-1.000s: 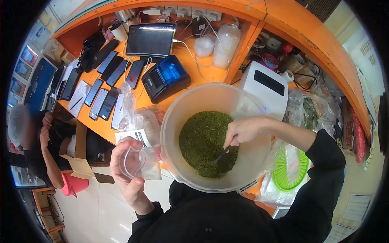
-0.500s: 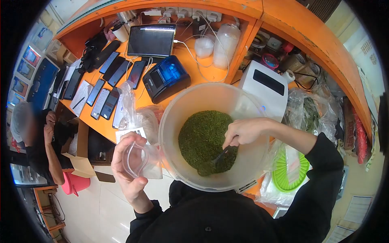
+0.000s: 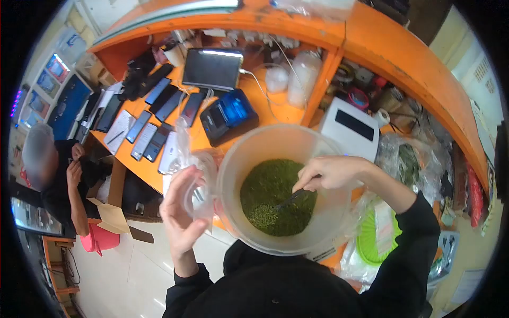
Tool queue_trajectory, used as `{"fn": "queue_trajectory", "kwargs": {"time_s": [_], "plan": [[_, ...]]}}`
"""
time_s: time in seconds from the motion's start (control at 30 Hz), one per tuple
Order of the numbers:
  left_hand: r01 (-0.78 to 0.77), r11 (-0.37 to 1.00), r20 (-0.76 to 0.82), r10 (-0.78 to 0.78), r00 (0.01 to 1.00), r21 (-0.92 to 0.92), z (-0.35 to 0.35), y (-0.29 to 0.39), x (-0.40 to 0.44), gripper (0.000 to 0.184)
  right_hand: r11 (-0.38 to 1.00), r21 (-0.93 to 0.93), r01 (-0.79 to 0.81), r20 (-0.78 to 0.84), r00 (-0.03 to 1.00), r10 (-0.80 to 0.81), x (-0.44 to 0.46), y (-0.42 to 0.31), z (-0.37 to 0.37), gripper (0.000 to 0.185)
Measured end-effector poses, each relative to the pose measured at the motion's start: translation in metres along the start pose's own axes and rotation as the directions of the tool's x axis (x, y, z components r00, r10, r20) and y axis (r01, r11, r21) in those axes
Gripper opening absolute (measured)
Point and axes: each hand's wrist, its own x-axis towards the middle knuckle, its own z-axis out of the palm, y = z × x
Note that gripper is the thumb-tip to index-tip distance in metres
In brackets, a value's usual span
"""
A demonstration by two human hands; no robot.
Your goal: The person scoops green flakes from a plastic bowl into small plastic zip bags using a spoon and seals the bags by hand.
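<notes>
Crumbly-looking green bits (image 3: 275, 183) lie in your round, cloudy plastic tub (image 3: 230, 193). Your right hand (image 3: 333, 172) pinches a dark, thin spoon (image 3: 290, 200) — if it tips, bits could spill. Your left hand (image 3: 180, 217) curls round a soft, clear bag (image 3: 201, 208) beside the tub — too hard a squeeze could crumple it.

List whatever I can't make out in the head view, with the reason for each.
All in the head view:
Utensil, lower end: covered by the green flakes.
Tub, inside bottom: hidden under those flakes.
Clear bag, gripped edge: hidden by the left hand.
Notepad, writing: too small to read.
</notes>
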Motion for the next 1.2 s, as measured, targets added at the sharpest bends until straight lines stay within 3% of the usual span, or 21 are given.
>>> {"fn": "queue_trajectory", "kwargs": {"time_s": [0.1, 0.33, 0.47, 0.53, 0.57, 0.7, 0.8, 0.93, 1.0, 1.1, 1.2], "plan": [[-0.221, 0.869, 0.130, 0.182, 0.975, 0.442, -0.005, 0.002, 0.013, 0.075, 0.996, -0.039, 0.083, -0.125, 0.988, -0.088, -0.015, -0.023, -0.020, 0.028], [-0.419, 0.623, 0.425, 0.150, 0.892, 0.660, 0.026, 0.021, 0.030, 0.073, 0.998, -0.057, -0.007, -0.318, 0.948, -0.011, -0.050, -0.050, -0.038, 0.029], [-0.580, 0.560, 0.598, 0.177, 0.782, 0.592, 0.052, 0.018, 0.041, 0.072, 0.996, -0.094, -0.007, -0.377, 0.926, -0.030, -0.053, -0.044, -0.029, 0.030], [-0.591, 0.580, 0.633, 0.160, 0.757, 0.560, 0.063, 0.010, 0.046, 0.070, 0.987, -0.122, -0.101, -0.370, 0.928, 0.050, -0.055, -0.050, -0.027, 0.027], [-0.597, 0.588, 0.649, 0.154, 0.745, 0.546, 0.067, 0.006, 0.048, 0.069, 0.984, -0.152, -0.090, -0.435, 0.900, 0.015, -0.057, -0.051, -0.025, 0.026], [-0.470, 0.789, 0.583, 0.180, 0.793, 0.396, 0.073, -0.010, 0.057, 0.067, 0.945, -0.313, -0.095, -0.611, 0.782, -0.124, -0.062, -0.050, -0.003, 0.020], [-0.501, 0.752, 0.621, 0.158, 0.768, 0.428, 0.076, -0.015, 0.056, 0.064, 0.936, -0.314, -0.156, -0.645, 0.759, -0.090, -0.065, -0.063, 0.004, 0.018], [-0.632, 0.631, 0.661, 0.240, 0.711, 0.450, 0.080, -0.017, 0.054, 0.063, 0.868, -0.425, -0.256, -0.663, 0.741, -0.106, -0.058, -0.061, 0.014, 0.020], [-0.636, 0.630, 0.679, 0.225, 0.699, 0.445, 0.080, -0.017, 0.053, 0.062, 0.815, -0.463, -0.349, -0.664, 0.745, -0.058, -0.053, -0.077, 0.024, 0.023], [-0.514, 0.749, 0.678, 0.119, 0.725, 0.418, 0.080, -0.010, 0.052, 0.061, 0.653, -0.667, -0.358, -0.641, 0.723, -0.259, -0.044, -0.085, 0.040, 0.017], [-0.107, 0.990, 0.637, 0.022, 0.771, 0.095, 0.075, -0.013, 0.057, 0.058, 0.304, -0.847, -0.437, -0.532, 0.709, -0.463, -0.045, -0.099, 0.039, 0.022]]}}
